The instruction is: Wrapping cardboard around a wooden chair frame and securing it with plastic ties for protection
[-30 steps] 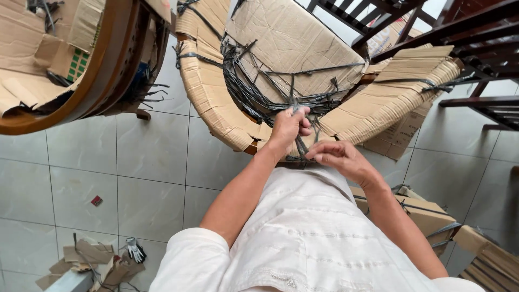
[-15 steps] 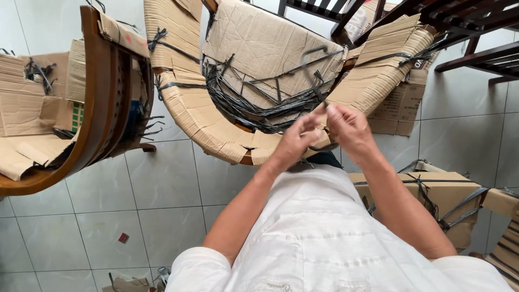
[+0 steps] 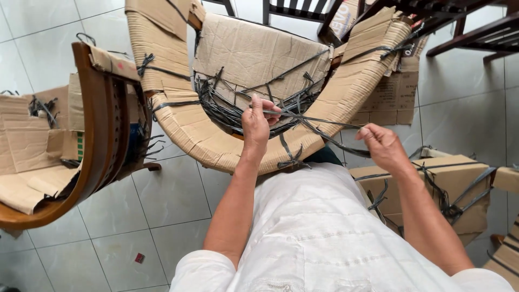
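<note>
A curved chair wrapped in brown cardboard stands before me, with a tangle of black plastic straps bunched along its inner curve. My left hand pinches one black strap near the tangle. The strap runs taut to the right, where my right hand grips its other end, pulled away from the chair. A flat cardboard sheet covers the chair's seat behind the straps.
A bare wooden curved chair with cardboard pieces stands at the left. A strapped cardboard box sits at my right. Dark wooden chair frames crowd the top right. The floor is pale tile.
My hands were together at the chair's front edge. Now the right hand has drawn a strap out to the right while the left holds it at the tangle.
</note>
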